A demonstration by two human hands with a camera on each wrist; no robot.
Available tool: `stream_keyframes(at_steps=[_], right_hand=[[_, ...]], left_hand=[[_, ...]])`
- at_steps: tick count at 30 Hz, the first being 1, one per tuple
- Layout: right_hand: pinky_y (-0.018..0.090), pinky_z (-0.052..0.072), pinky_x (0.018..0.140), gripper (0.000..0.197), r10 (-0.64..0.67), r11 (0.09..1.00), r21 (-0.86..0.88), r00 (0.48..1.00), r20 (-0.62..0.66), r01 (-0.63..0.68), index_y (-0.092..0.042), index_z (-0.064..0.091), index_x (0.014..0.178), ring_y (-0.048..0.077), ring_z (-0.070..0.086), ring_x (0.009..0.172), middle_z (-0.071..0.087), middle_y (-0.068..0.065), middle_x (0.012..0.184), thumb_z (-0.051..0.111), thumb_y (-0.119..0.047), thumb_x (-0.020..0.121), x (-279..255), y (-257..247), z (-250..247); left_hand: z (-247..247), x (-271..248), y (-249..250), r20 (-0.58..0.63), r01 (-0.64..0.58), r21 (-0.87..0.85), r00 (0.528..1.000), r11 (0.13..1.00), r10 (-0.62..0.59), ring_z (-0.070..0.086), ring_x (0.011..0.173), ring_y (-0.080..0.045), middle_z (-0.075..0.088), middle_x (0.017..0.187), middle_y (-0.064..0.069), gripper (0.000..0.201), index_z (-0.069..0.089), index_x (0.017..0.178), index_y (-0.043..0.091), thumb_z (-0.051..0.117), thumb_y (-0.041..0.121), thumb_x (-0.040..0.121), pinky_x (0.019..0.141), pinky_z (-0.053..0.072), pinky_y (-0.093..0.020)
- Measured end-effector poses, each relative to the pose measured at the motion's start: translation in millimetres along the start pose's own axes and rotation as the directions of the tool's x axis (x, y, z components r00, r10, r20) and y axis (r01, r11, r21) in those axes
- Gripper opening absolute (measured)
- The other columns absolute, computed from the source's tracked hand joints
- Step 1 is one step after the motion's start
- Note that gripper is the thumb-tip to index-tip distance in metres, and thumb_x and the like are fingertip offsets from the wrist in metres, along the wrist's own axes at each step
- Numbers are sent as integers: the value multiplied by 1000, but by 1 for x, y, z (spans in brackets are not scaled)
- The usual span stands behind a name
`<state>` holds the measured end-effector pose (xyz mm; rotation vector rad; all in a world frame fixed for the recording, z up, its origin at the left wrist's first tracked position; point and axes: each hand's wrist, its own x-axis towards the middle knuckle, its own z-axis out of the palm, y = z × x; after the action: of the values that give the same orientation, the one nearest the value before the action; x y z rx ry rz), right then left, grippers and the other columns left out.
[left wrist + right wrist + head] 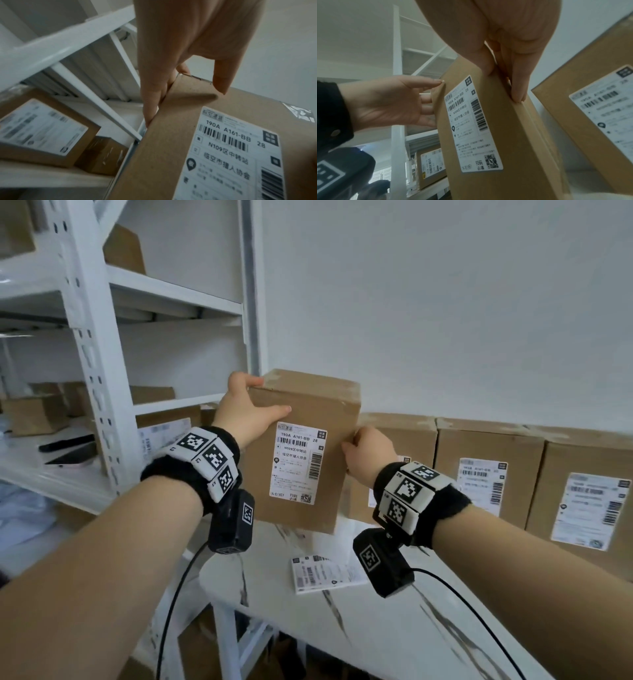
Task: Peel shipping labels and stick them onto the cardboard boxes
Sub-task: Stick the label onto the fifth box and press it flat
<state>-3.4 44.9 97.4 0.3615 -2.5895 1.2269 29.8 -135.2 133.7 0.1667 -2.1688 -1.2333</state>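
Note:
Both my hands hold a brown cardboard box up above the white marbled table. A white shipping label is stuck on its front face. My left hand grips the box's upper left corner, thumb across the front, fingers along the left side. My right hand grips the right edge, thumb on the front and fingers on the side. The label lies flat. A sheet of labels lies on the table below the box.
Three labelled cardboard boxes stand in a row against the wall at the right. A white metal shelf rack at the left holds more boxes and a dark flat device. Cables hang from both wrist cameras.

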Motion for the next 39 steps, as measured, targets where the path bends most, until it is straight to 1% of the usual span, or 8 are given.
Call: stream_keyframes(at_steps=[3,6,12,16,22,29,33,39], right_hand=[[33,48,79,19,26,999,-23,1000,4,-26,-1,57,100,34,62,99,65,19,106,46,-15,93,24,3,16],[31,45,78,23,48,999,-8,999,2,-48,0,56,108,33,60,101,64,18,109,45,-15,93,46,8,28],[27,36,73,26,106,990,-94,994,38,-102,0,57,109,33,57,104,61,18,111,45,-18,95,77,32,44],[27,37,69,20,120,982,-158,990,73,-108,-2,57,95,30,57,88,59,17,95,43,-16,97,89,49,53],[25,34,66,26,93,952,-293,996,8,-87,0,62,101,31,60,96,64,17,102,45,-19,96,98,63,56],[32,55,75,29,110,963,-249,994,2,-106,-1,68,83,27,67,80,70,14,81,56,-27,90,107,75,61],[35,57,75,23,128,962,-247,992,15,-120,-5,63,74,28,68,78,70,14,79,56,-22,89,112,79,64],[34,58,74,23,198,965,-188,978,62,-183,-1,67,79,26,70,76,71,15,78,55,-19,87,112,82,64]], left_hand=[[8,17,-18,29,60,-101,998,993,-58,49,118,-20,47,127,4,65,38,117,34,78,35,66,99,45,-44],[24,40,-37,50,120,-164,992,979,-113,56,115,-27,49,126,2,66,37,103,44,78,42,51,93,49,-49],[61,73,-65,72,124,-119,991,985,-116,38,125,-20,38,130,-2,67,34,127,24,76,21,76,105,39,-40],[84,89,-84,85,118,-89,990,989,-111,39,129,-22,38,139,-5,70,31,131,19,75,19,77,99,33,-28],[109,102,-100,113,113,-65,988,991,-105,35,133,-21,35,142,-4,73,29,134,19,75,22,77,101,29,-26],[124,108,-106,101,44,-6,994,999,-43,36,131,-20,35,143,-2,77,26,139,20,74,25,79,96,28,-22],[126,109,-112,105,9,19,994,1000,-10,37,131,-20,35,143,-3,80,25,140,23,75,25,78,103,30,-26],[128,105,-111,110,-19,64,994,998,11,35,134,-21,32,147,-4,81,20,144,21,71,22,81,103,28,-25]])
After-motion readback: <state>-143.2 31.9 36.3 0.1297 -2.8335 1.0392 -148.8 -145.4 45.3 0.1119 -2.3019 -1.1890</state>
